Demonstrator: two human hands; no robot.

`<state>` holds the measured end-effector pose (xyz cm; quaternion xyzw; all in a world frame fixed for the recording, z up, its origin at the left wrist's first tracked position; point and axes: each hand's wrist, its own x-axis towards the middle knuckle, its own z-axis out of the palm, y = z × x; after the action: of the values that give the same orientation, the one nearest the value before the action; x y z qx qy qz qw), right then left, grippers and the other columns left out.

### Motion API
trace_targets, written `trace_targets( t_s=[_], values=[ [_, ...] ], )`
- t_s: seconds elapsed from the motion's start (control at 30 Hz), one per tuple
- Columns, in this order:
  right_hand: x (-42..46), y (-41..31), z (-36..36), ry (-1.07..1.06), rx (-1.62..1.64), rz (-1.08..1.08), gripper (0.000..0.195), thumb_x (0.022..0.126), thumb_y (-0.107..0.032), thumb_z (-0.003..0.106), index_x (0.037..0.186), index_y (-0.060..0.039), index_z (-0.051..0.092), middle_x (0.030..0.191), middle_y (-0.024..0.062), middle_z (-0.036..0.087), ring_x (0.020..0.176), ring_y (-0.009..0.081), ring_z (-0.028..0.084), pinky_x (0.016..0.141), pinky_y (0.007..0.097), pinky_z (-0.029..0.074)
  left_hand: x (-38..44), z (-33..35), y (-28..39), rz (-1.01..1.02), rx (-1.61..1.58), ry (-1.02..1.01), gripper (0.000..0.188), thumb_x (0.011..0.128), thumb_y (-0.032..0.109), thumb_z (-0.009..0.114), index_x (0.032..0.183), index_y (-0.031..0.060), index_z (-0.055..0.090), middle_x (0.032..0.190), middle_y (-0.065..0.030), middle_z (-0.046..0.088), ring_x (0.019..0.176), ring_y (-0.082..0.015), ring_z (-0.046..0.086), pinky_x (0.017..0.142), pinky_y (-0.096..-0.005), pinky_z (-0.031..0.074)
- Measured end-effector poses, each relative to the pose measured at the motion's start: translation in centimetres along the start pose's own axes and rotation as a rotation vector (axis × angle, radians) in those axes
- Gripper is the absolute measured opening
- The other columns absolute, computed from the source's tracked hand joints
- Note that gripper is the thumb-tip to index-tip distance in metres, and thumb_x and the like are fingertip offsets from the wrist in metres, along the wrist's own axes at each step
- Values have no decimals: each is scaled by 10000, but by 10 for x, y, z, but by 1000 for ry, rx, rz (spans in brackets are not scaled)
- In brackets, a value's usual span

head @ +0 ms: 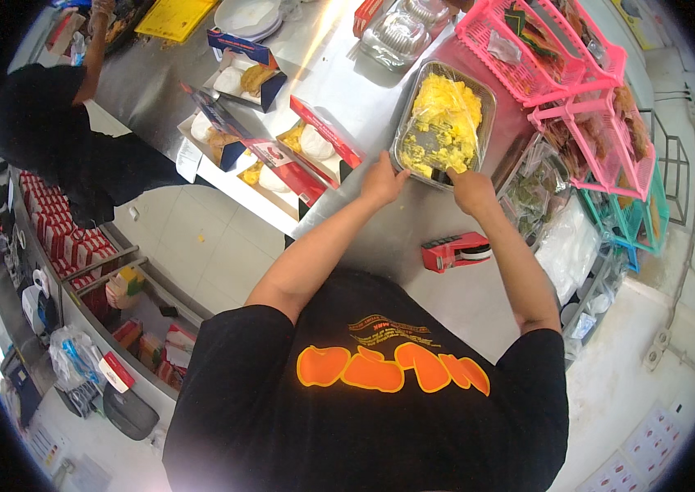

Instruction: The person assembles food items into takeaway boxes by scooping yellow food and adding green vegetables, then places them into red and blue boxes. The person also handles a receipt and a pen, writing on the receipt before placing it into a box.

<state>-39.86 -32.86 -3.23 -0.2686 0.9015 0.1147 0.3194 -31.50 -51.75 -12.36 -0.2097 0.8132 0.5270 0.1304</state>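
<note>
Scrambled egg [446,104] lies in a rectangular metal tray [488,132], with clear plastic film over part of it. My left hand [382,179] grips the tray's near left corner. At the near right edge, my right hand [472,189] is closed on a dark handle or utensil end [441,177] that is mostly hidden by the fingers. To the left stand open red and blue cardboard boxes; one box [307,140] holds white rice and egg, and another box [248,77] holds rice and a brown fried piece.
A red tape dispenser [455,251] sits near my body. Pink plastic baskets [526,92] stand at the right, beside plastic bags [535,178]. Clear plastic containers [397,37] are beyond the tray. A co-worker [40,117] in black stands at the left by a yellow tray [175,17].
</note>
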Motion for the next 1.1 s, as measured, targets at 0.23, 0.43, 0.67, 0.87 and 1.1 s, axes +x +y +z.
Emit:
trace_targets(
  t_s=[0.23,0.43,0.67,0.87,1.1],
  values=[
    [40,72,-2,-310,595,-128,245,866,-152,599,1084,-50,552,687,18,522,561,139,478,500,299,378,-2,2,-2,26,-13,22,444,837,282,685,1043,-9,419,864,-177,660,857,-372,637,746,-454,494],
    [15,78,10,-437,1527,133,144,943,-170,542,857,-156,427,568,-69,317,431,51,249,398,226,180,-2,2,-1,7,-1,9,460,840,305,678,1052,-9,418,902,-192,655,879,-375,631,757,-462,489],
    [5,70,36,-62,1907,249,197,974,-194,510,818,-160,393,559,-59,338,420,55,271,402,228,215,-6,11,-15,11,95,69,549,847,356,662,1155,-28,419,942,-215,650,911,-381,627,784,-474,485],
    [-20,29,19,83,2104,310,223,988,-231,486,794,-149,415,544,-54,325,411,73,275,414,238,233,-71,-20,-14,145,12,-308,587,864,438,619,1199,-24,484,970,-201,639,897,-323,630,793,-416,491],
    [-47,-6,32,213,2314,226,296,1006,-269,445,754,-117,411,544,-43,307,411,75,257,417,238,236,-174,-136,-72,111,-165,-492,363,897,352,597,953,-6,601,846,-120,661,775,-220,639,719,-352,503]
  ],
)
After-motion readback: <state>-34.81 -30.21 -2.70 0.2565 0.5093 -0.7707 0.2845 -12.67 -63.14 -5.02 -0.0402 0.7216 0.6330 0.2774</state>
